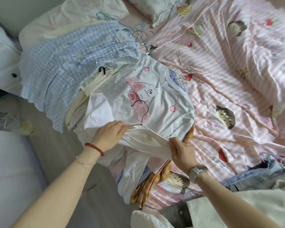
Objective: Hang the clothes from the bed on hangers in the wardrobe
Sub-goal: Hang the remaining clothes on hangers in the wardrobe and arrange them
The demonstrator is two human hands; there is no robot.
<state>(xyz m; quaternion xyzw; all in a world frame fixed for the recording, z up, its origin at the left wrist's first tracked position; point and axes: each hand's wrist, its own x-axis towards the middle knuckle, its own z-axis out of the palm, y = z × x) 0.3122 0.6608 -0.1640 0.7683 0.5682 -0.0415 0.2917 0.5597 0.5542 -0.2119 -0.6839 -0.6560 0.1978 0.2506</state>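
Right now, from your head camera, both of your hands are over the clothes pile at the near edge of the bed [220, 76]. Your left hand [109, 135] has its fingers [120, 127] closed on the left arm of a white wire hanger [145, 120], and the hanger's dark hook curls up just beyond those fingers, lying on the pale t-shirt with pink paw prints [163, 99]. Your right hand [182, 152] pinches the edge of a white garment [148, 143] together with the hanger's right arm, fingers [171, 142] shut on the cloth. That white garment is stretched between your two sets of fingers and drapes down toward you. Beyond your left fingers lies a blue gingham shirt [56, 68], spread over the bed's corner. A paper tag [146, 92] sits on the t-shirt past the hook. Just under your right fingers an orange plaid cloth [155, 180] pokes out of the pile. Loose hangers [138, 30] lie far beyond both hands, near the pillow [163, 12]. Jeans [257, 175] lie to the right of your right wrist.
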